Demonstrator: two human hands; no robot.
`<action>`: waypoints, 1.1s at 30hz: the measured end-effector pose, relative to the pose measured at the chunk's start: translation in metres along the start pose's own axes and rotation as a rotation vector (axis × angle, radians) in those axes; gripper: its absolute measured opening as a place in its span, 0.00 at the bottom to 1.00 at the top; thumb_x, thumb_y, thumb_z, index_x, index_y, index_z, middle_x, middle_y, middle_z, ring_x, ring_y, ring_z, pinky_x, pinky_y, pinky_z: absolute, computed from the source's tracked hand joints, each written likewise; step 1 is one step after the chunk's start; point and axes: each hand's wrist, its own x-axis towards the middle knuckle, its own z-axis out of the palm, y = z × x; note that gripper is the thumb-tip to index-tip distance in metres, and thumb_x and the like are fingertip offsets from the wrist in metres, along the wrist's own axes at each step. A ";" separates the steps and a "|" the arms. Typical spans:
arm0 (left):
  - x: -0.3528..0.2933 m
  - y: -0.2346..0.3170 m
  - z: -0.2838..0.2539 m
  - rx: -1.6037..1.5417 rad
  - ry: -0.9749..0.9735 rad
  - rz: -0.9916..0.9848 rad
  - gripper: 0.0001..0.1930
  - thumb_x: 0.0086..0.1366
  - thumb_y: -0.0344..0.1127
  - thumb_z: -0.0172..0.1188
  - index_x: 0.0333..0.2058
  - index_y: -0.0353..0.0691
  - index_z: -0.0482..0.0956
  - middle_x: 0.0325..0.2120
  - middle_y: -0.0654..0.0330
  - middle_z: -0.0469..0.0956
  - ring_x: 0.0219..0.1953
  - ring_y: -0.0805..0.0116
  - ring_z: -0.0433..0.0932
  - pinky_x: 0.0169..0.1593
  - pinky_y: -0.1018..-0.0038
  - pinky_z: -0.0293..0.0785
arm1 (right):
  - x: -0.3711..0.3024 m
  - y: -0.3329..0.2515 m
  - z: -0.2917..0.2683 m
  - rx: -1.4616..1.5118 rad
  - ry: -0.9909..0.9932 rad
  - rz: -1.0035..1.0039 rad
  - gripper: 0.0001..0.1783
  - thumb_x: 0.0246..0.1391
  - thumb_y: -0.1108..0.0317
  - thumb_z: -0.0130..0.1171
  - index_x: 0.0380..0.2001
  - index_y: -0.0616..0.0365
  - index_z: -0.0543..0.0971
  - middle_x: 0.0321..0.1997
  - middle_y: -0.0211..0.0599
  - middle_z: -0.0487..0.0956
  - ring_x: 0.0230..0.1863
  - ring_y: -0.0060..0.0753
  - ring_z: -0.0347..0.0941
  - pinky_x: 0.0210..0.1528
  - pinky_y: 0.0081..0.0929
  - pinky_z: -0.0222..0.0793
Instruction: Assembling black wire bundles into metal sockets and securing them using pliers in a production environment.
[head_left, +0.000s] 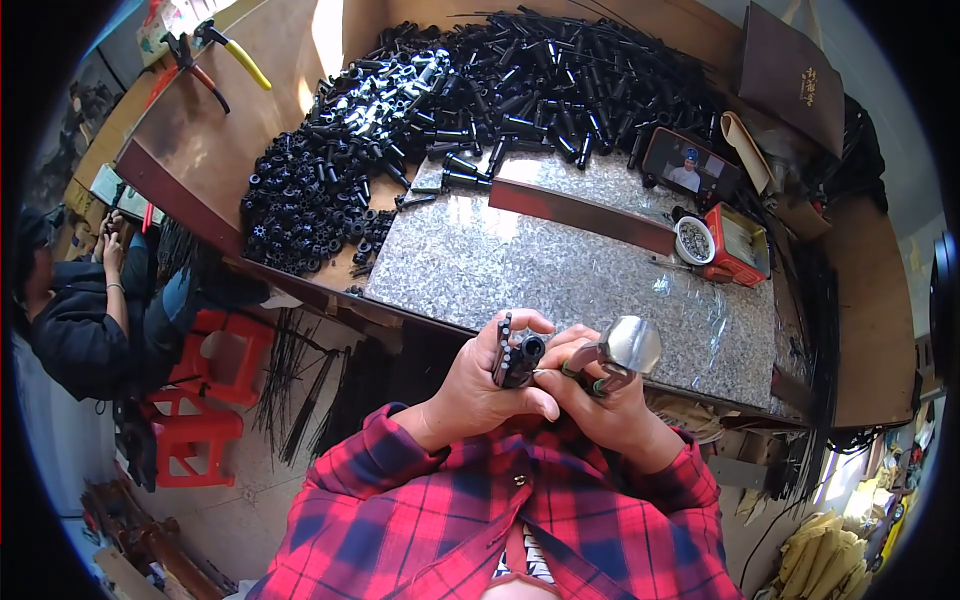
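Close to my chest, at the table's front edge, both hands are raised together. My left hand (462,392) is closed round a black hollow tube (527,352) with a row of thin rods with pale tips alongside it. Beside it, my right hand (612,412) grips a hand tool (632,345) with a rounded, shiny metal head and handles partly green. The fingertips of my right hand meet the tube's side. Whatever lies between those fingertips is too small to make out.
Heaps of black tubes (560,85) and small black fittings (300,205) cover the table's back and left. A metal strip (580,215) lies on the speckled stone slab (450,265). Right stand a phone (690,165), white cup (694,241) and red box (735,245). Left, another person (85,310) sits near red stools (195,440).
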 end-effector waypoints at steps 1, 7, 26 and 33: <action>0.000 0.000 0.000 -0.007 0.003 0.007 0.35 0.44 0.34 0.76 0.50 0.40 0.66 0.29 0.70 0.73 0.31 0.85 0.67 0.36 0.84 0.67 | 0.001 -0.001 0.000 -0.002 0.004 0.001 0.11 0.45 0.78 0.61 0.35 0.61 0.79 0.31 0.41 0.76 0.30 0.39 0.74 0.32 0.29 0.70; 0.001 -0.003 -0.005 0.077 -0.052 0.030 0.44 0.38 0.37 0.78 0.53 0.40 0.61 0.36 0.62 0.76 0.38 0.76 0.76 0.40 0.80 0.72 | -0.002 0.002 -0.003 -0.014 -0.042 0.010 0.10 0.44 0.79 0.61 0.34 0.63 0.78 0.32 0.42 0.77 0.33 0.41 0.75 0.34 0.30 0.70; -0.007 -0.012 -0.044 -0.266 -0.104 0.053 0.48 0.37 0.40 0.78 0.56 0.36 0.59 0.14 0.77 0.62 0.18 0.88 0.60 0.25 0.86 0.55 | 0.009 -0.007 0.003 -0.140 -0.156 0.119 0.16 0.46 0.69 0.65 0.35 0.62 0.71 0.25 0.40 0.70 0.25 0.43 0.69 0.29 0.33 0.65; -0.010 0.005 -0.067 -0.194 -0.026 0.068 0.49 0.37 0.55 0.72 0.54 0.29 0.64 0.11 0.73 0.61 0.16 0.82 0.60 0.22 0.81 0.55 | -0.006 -0.019 -0.021 -0.458 -0.304 0.131 0.33 0.40 0.74 0.65 0.54 0.58 0.69 0.28 0.40 0.73 0.27 0.40 0.73 0.30 0.34 0.69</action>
